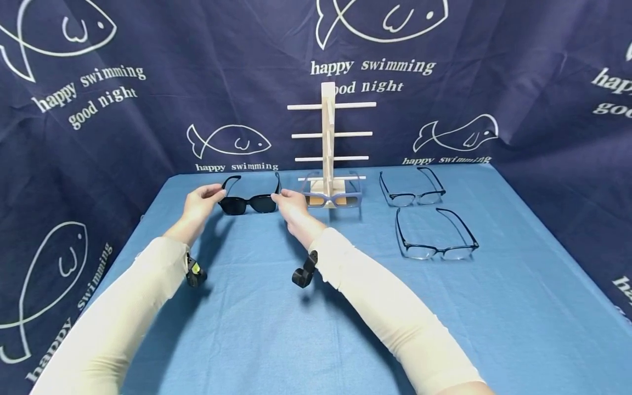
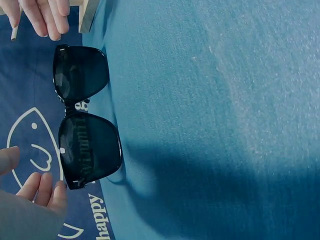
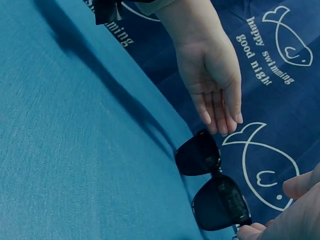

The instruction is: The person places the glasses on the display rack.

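Note:
Black sunglasses (image 1: 261, 203) stand on the blue cloth left of the wooden rack, temples spread toward the back. At their left end is my left hand (image 1: 195, 209), its thumb apart from the fingers; the left wrist view shows the fingertips right by the outer corner of a dark lens (image 2: 92, 145). My right hand (image 1: 296, 214) is by the opposite end, thumb and fingers also spread apart. The right wrist view catches the left hand (image 3: 212, 75) with lightly bent fingers above the frame's far corner (image 3: 202, 134).
A wooden glasses rack (image 1: 328, 131) with several crossbars stands at the back. Purple-framed glasses (image 1: 345, 199) with orange-brown lenses are at its base. To the right lie two dark-rimmed clear glasses, one farther back (image 1: 417, 198) and one nearer (image 1: 439, 252). A dark blue printed curtain (image 1: 237, 82) hangs behind.

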Demonstrator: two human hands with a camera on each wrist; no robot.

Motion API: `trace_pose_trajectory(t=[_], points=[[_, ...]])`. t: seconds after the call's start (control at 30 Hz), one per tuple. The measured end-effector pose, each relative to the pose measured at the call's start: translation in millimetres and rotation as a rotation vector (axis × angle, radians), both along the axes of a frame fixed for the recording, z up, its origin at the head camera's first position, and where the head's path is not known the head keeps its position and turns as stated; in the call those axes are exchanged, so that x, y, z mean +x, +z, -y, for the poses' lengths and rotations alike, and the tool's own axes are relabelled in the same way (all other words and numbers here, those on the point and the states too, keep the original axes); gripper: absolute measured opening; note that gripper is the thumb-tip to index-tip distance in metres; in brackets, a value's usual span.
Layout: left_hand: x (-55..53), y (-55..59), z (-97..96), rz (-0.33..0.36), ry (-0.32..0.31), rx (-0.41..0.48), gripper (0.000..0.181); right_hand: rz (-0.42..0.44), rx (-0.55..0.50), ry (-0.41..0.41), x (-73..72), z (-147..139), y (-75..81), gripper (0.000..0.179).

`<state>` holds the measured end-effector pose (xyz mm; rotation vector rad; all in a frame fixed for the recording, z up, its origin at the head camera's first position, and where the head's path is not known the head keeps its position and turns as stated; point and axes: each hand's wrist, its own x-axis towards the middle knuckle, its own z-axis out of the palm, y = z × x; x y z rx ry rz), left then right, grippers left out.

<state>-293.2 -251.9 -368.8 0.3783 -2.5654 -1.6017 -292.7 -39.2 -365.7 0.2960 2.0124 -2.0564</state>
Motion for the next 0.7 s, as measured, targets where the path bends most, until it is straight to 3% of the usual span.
trace_pose_trajectory(t=[0.17, 0.4, 0.7], points=[[-0.4, -2.4, -0.2, 0.025, 0.008, 0.002, 0.050, 0.008, 0.010, -0.017, -3.8, 8, -8.9, 0.049], [-4.4, -2.9, -0.2, -0.001, 0.046, 0.040, 0.047, 0.019, -0.012, -0.093, -7.4, 16, -17.0, 0.046], [-8.0, -6.6, 6.3, 0.075, 0.091, 0.066, 0.049, 0.048, -0.013, -0.178, -15.2, 26, -20.1, 0.037]])
